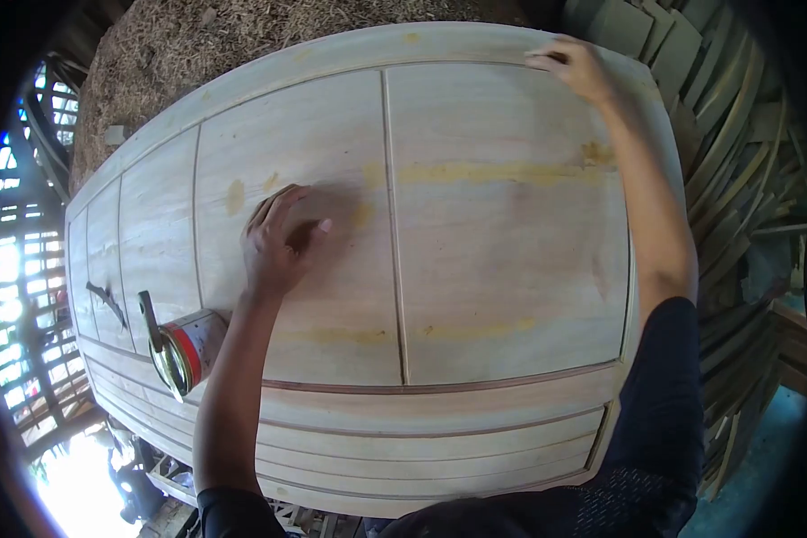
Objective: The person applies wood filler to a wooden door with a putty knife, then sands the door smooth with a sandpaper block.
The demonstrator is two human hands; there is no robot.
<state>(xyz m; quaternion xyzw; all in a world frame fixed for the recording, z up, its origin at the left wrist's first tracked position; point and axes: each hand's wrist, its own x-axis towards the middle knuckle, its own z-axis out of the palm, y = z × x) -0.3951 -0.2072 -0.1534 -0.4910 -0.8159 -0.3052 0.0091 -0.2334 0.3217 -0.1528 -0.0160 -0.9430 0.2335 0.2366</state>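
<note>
A large pale wooden panelled door (511, 260) lies flat in front of me, with yellowish patches on its panels. My left hand (278, 242) is over the middle panel, fingers curved and apart, holding nothing. At the far right edge of the door, my right hand (578, 72) has its fingers pinched together on the frame; what they hold, if anything, is too small to make out. Left of my left forearm is a tin can (204, 336) with a red band, tilted in view. A dark-handled tool (149, 318) rests across its top.
Farther left on the door lies a thin dark tool or stick (106, 303). Wood shavings (170, 58) are heaped beyond the far edge. Stacked wooden strips (735, 152) stand along the right side. At left is a slatted wall (27, 260) with bright light coming through.
</note>
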